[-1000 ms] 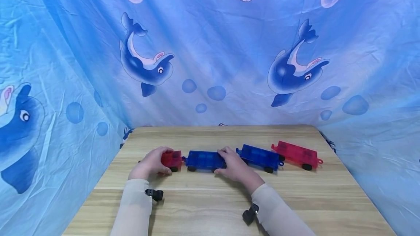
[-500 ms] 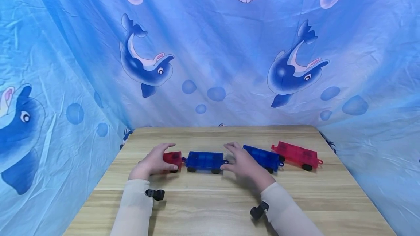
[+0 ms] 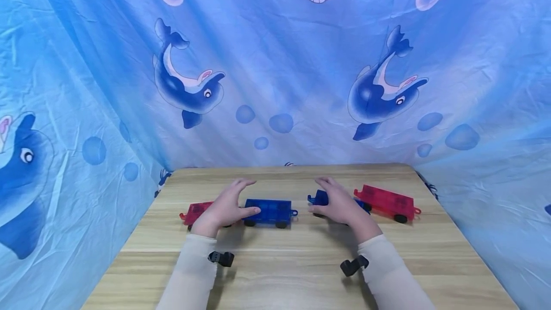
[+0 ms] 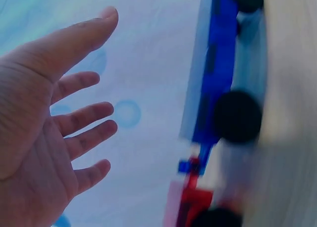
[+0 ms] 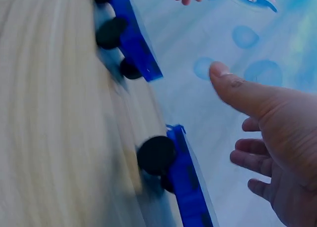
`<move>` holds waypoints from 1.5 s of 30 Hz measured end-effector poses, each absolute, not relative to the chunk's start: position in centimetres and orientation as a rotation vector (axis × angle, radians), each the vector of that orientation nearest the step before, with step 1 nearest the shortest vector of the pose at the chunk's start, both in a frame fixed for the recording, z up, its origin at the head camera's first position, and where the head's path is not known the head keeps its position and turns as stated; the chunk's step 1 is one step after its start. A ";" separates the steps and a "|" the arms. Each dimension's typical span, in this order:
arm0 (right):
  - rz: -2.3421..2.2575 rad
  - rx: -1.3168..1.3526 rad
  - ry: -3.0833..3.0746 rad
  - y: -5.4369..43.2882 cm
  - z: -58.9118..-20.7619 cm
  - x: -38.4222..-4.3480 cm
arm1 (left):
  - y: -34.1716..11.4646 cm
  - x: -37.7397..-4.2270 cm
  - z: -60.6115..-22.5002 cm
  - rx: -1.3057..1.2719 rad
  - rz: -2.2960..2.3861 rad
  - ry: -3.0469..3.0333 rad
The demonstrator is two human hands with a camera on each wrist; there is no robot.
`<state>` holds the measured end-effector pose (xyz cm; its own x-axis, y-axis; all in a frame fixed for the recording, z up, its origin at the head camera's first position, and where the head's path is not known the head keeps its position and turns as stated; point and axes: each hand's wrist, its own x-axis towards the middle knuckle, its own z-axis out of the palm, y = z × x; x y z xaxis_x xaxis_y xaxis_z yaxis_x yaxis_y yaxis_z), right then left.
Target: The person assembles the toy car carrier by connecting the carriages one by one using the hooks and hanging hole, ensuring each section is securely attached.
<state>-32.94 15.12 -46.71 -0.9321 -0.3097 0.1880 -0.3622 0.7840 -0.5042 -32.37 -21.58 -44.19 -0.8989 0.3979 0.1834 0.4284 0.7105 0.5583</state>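
Four-wheeled toy train cars stand in a row on the wooden table. My left hand (image 3: 225, 207), fingers spread and holding nothing, hovers over the left red train car (image 3: 197, 210) and the end of the left blue train car (image 3: 275, 209). Those two are coupled, as the left wrist view shows at the coupling (image 4: 193, 165). My right hand (image 3: 341, 204) is spread above the right blue train car (image 3: 319, 198), hiding its middle; the right wrist view shows this hand (image 5: 282, 133) apart from it. A gap separates the two blue cars. The right red train car (image 3: 387, 201) sits beyond, angled.
The wooden table (image 3: 275, 271) reaches back to a blue curtain (image 3: 275, 61) printed with dolphins, which also hangs along both sides. A small black camera sits on each wrist (image 3: 221, 258).
My right hand has let go of the left blue car and moved right over the other blue car. My left hand has let go of the left red car, lifted and shifted right.
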 end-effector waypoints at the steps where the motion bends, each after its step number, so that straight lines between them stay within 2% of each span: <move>1: 0.833 0.539 -2.881 15.4 -46.7 -33.0 | -21.0 -32.4 -44.3 -0.698 -0.936 -2.868; 17: 0.699 0.486 -3.016 18.3 -47.8 -33.7 | -15.0 -33.7 -47.7 -0.843 -0.709 -2.953; 45: 0.638 0.449 -3.092 17.5 -48.7 -33.7 | -14.7 -34.3 -49.4 -0.805 -0.663 -2.969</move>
